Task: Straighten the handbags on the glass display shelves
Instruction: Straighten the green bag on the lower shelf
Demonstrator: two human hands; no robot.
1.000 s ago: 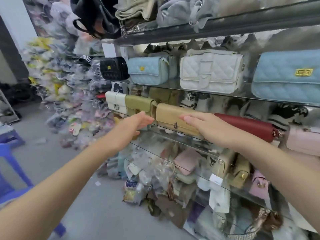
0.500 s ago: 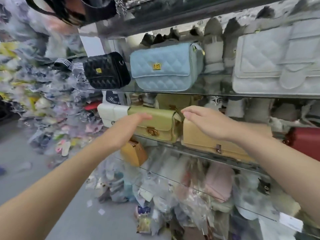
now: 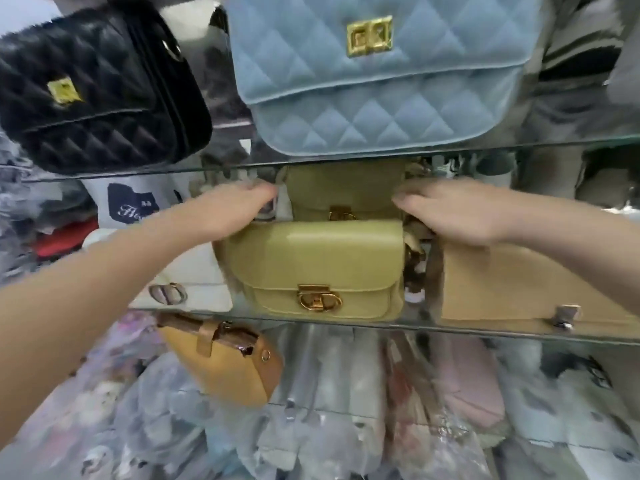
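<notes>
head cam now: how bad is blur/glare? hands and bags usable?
Head view: motion blur smears the left hand and right hand at the fingertips; the yellow-green bag and its clasp read fairly sharp; the black quilted bag is soft; wrapped goods below the glass shelf are mush; wide-angle bending at the edges; no harsh glare.

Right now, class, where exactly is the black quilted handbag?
In the head view, the black quilted handbag sits at upper left on the upper glass shelf, just left of the blue quilted handbag.
</notes>
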